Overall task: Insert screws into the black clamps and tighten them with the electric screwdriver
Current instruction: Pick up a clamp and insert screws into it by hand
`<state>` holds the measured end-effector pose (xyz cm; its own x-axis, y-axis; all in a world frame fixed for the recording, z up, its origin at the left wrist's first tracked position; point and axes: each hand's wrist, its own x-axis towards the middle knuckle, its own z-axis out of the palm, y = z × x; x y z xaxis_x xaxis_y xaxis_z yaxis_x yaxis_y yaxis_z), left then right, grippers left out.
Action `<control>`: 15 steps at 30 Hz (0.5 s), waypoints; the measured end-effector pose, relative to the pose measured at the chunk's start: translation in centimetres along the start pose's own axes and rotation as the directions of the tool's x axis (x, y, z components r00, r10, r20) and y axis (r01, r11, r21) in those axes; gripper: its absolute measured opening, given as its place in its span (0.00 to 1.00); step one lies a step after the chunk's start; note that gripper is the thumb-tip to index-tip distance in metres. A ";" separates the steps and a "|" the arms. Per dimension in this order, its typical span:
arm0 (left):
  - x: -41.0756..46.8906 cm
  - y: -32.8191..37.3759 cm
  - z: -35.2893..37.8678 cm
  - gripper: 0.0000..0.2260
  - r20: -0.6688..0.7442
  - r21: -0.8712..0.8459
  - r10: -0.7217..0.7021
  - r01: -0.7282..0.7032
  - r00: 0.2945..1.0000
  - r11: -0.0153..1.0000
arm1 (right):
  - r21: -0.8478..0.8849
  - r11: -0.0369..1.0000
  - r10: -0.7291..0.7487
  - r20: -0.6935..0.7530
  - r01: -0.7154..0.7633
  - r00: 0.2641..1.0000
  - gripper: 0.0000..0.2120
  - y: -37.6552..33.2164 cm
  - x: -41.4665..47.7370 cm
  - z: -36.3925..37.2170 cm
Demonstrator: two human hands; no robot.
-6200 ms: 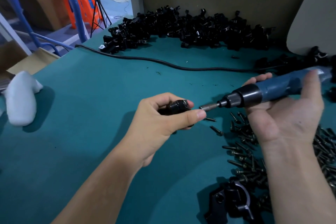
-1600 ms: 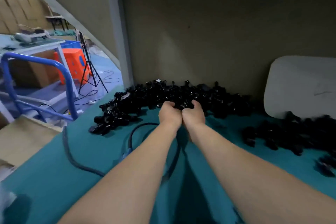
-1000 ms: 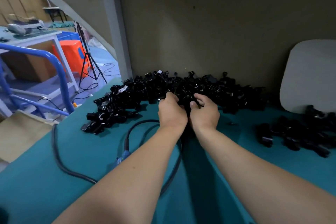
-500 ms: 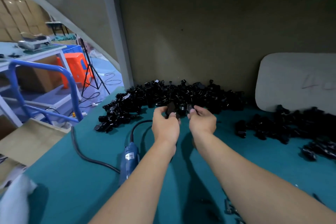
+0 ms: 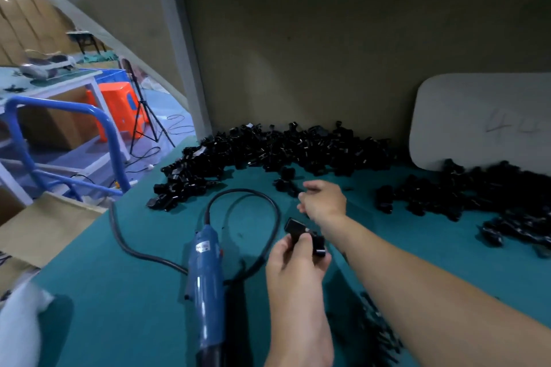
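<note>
From the head camera: half a second ago both my hands were side by side at the edge of the long heap of black clamps (image 5: 268, 149) against the back wall. Now they have parted. My left hand (image 5: 293, 259) has come back toward me, thumb and fingers pinching one black plastic clamp (image 5: 301, 232) held up off the teal bench (image 5: 134, 307). My right hand (image 5: 323, 199) is farther out, near a stray clamp (image 5: 286, 179) in front of the heap. Its fingers are half curled and blurred, so I cannot tell whether they hold anything.

I take this to mean the fetching is done and one clamp is ready for its screw. The blue electric screwdriver (image 5: 205, 271) lies on the bench just left of my left hand, untouched, with its black cable (image 5: 238, 197) looping behind it. The dark screws (image 5: 375, 328) lie loose under my right forearm, too blurred to count.

As for containers, nothing on the bench holds the parts. The clamps sit in open heaps, with a second heap (image 5: 477, 191) at the right below a pale grey board (image 5: 477, 119). A blue crate (image 5: 110, 77) stands on the floor beyond the bench, and I cannot see its contents.
</note>
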<state>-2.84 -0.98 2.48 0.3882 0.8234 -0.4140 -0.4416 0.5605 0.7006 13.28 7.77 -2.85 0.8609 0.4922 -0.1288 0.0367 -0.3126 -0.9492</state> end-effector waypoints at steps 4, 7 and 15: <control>-1.6 -1.7 0.5 0.09 0.087 0.081 -0.064 0.057 0.994 0.995 | -0.134 0.968 -0.228 -0.106 0.214 0.968 0.15 0.9 -0.9 -8.5; -2.4 -2.7 0.1 0.12 0.210 0.256 -0.105 0.049 0.972 0.965 | -0.314 0.930 -0.291 -0.308 0.192 0.906 0.14 2.7 -0.7 -18.0; -1.4 -3.4 -0.7 0.18 0.501 0.309 -0.175 0.014 0.847 0.951 | -0.822 0.564 -0.208 -0.226 -0.072 0.952 0.22 8.6 1.6 -34.1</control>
<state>-2.46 -4.01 0.28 0.8116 0.5552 -0.1820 -0.1652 0.5168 0.8400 32.26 -21.83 -1.44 0.9263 0.3500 0.1396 0.3762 -0.8800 -0.2901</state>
